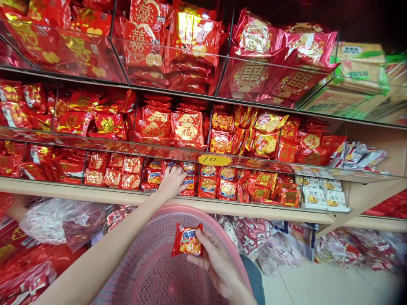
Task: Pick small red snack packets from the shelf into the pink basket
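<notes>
My right hand holds a small red-orange snack packet above a pink perforated basket in front of me. My left hand reaches up into the lowest shelf bin and rests on a pile of similar red snack packets; whether its fingers grip one is unclear. Neighbouring bins hold more red and gold packets.
Tiered glass-fronted shelves are full of red and gold snack packs, with green-and-tan boxes at the upper right. A yellow "10" price tag sticks on the glass. Clear bags of sweets lie under the wooden shelf edge.
</notes>
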Demonstrator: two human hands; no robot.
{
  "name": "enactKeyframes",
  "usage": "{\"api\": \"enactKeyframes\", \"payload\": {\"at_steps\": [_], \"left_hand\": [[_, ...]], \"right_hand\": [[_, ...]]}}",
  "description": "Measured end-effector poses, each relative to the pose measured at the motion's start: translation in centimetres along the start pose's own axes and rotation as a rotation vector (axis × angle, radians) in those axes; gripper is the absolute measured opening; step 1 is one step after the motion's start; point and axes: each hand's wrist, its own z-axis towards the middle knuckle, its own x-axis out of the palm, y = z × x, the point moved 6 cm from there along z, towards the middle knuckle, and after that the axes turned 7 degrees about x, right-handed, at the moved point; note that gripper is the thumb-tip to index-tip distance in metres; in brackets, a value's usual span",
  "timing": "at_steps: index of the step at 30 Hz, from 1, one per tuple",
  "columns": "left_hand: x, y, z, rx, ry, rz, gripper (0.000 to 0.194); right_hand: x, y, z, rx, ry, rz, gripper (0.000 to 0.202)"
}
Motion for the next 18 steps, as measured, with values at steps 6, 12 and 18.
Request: {"api": "enactKeyframes", "payload": {"at_steps": [6, 12, 18], "left_hand": [[-0.35, -0.06, 0.18, -0.021, -0.011, -0.036, 0.028], [-0.18, -0.18, -0.36, -0.025, -0.017, -0.185, 0.02], [-0.98, 0.09, -0.55, -0.062, -0.104, -0.28, 0.019]], "right_hand": [[-0.47, -0.21, -0.11, 0.014, -0.036, 0.037, 0.038], [-0.88, -0.45, -0.16, -0.001, -0.064, 0.066, 0.037], [-0.77, -0.35, -0.38, -0.011, -0.076, 0.058, 0.036]]}}
